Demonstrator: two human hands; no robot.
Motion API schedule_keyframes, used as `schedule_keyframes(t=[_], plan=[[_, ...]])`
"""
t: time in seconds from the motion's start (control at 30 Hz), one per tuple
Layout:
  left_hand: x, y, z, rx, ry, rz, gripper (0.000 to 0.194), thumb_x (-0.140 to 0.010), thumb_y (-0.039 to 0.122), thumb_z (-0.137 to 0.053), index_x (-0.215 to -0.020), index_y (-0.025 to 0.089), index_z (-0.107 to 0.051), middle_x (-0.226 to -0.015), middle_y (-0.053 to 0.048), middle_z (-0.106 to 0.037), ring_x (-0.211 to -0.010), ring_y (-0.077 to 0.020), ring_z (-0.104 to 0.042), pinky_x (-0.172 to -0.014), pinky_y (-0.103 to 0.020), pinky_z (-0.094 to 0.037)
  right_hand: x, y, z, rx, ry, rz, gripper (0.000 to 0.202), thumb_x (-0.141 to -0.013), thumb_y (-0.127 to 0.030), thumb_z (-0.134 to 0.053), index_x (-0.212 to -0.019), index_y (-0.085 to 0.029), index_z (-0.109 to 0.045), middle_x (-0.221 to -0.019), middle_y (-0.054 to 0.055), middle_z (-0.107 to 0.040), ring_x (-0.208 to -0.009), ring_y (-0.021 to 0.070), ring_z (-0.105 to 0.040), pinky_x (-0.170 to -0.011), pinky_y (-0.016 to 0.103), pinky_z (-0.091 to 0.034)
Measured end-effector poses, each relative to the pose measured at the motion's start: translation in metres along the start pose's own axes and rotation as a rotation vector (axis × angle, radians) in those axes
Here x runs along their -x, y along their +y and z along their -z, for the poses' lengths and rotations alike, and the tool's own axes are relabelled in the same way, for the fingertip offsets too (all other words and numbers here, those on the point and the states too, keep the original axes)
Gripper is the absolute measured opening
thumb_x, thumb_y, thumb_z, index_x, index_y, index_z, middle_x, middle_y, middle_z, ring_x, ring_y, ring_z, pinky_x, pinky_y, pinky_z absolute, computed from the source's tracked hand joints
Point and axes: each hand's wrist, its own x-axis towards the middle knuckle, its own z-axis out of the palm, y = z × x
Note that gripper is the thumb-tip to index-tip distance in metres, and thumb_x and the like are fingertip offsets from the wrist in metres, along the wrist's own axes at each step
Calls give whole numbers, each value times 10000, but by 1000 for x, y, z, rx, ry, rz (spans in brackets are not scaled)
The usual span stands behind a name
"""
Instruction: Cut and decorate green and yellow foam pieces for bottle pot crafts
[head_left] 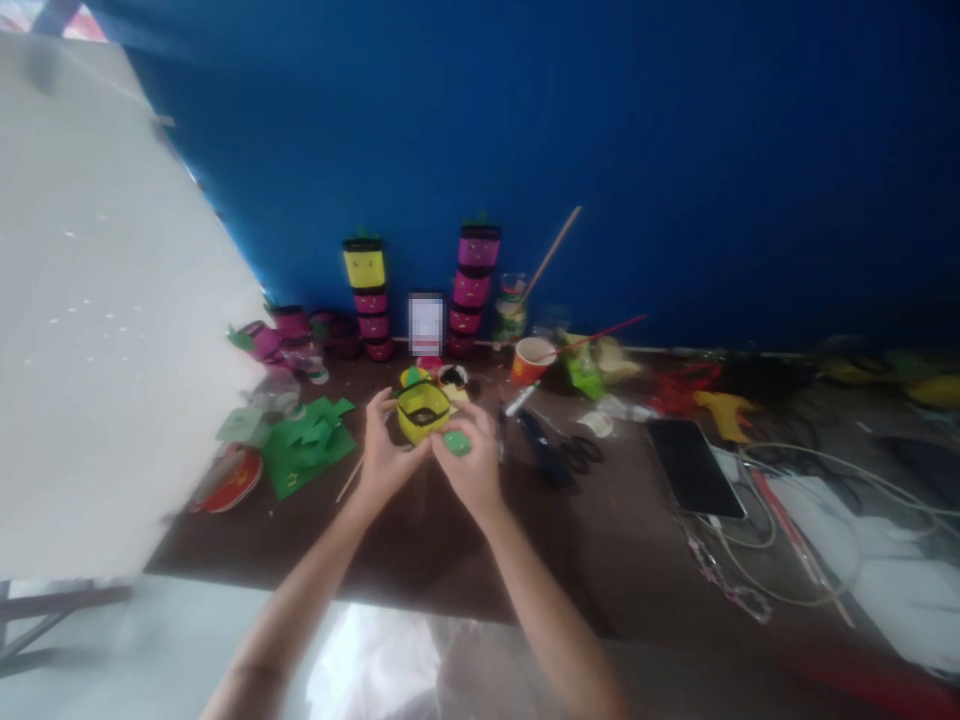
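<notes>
A small yellow cup-shaped craft piece (421,425) with black bands round its rim is held between both hands above the table, its open top facing me. My left hand (384,452) grips its left side, thumb near the bottom front. My right hand (475,468) grips the right side, fingers behind and thumb in front. A small green piece (457,442) shows at my right palm; I cannot tell what it is. Behind the hands lie a small yellow and green item (413,377) and a black and white round item (453,377), both blurred.
Stacked magenta and yellow cup figures (364,268) stand at the back wall beside a small screen (426,325). Green paper (307,445) lies left. To the right are a paper cup (532,360), a marker (522,400), scissors (581,453), a phone (696,468) and looping cables.
</notes>
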Motion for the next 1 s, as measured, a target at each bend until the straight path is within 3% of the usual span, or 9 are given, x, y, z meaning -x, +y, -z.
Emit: schedule_keyframes(t=[0.63, 0.87, 1.0], plan=[[-5, -5, 10, -23, -9, 16, 752, -599, 267, -734, -1227, 209, -324, -1000, -60, -530, -979, -212, -555, -863, -358, -441, -1, 2, -1, -49, 9, -43, 61, -704, -234, -617, -658, -205, -592, -1025, 73, -578, -1025, 226, -527, -932, 408, -384], [-60, -65, 38, -187, 176, 40, 723, -576, 294, -737, -1186, 183, -365, -1045, -79, -506, -992, -223, -536, -876, -376, -432, 8, 33, 27, -85, 70, -72, 97, -740, -251, -595, -669, -189, -570, -988, 79, -602, -964, 215, -558, -887, 396, -407], [-90, -91, 44, -383, 190, 7, 778, -549, 284, -742, -1210, 147, -356, -1072, -104, -487, -1014, -246, -501, -922, -418, -392, 20, 51, 37, -82, 47, -85, 96, -744, -258, -598, -685, -184, -581, -973, 83, -596, -962, 219, -556, -874, 400, -414]])
